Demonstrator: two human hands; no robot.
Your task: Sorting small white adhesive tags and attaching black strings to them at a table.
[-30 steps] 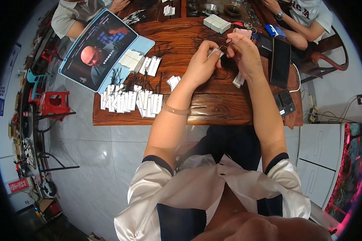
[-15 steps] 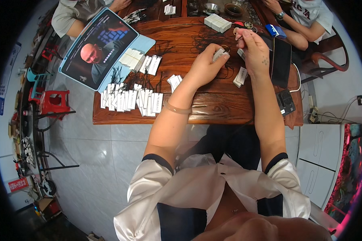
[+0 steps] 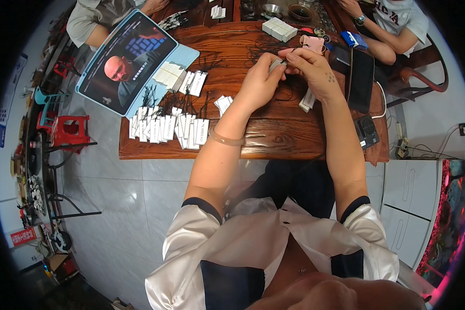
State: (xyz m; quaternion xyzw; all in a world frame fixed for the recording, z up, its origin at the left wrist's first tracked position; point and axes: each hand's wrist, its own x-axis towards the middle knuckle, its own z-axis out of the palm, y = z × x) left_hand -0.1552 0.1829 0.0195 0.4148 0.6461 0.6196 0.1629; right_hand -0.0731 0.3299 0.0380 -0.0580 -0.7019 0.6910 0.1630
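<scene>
My left hand [image 3: 260, 85] is closed around a white hang tag [image 3: 277, 64], held above the wooden table. Against it, my right hand [image 3: 315, 74] is pinched at the tag's top end, with a bit of black string [image 3: 294, 50] at its fingertips. The fingers partly hide where string and tag meet. A tangle of loose black strings [image 3: 258, 47] lies just beyond my left hand. Below my right hand rest a few white tags [image 3: 307, 101]. Another small group of tags [image 3: 223, 105] sits beside my left forearm.
Left of my arms are rows of strung tags [image 3: 163, 128], tag stacks [image 3: 169, 76] and a tablet [image 3: 132, 67] playing video. Farther off stand a tag bundle [image 3: 279, 30] and pink cup [image 3: 312, 43]. A black case [image 3: 360, 82] lies right. Two people sit across the table.
My right hand has come left and down from beside the pink cup to meet my left hand at the tag. My left hand has shifted slightly.
</scene>
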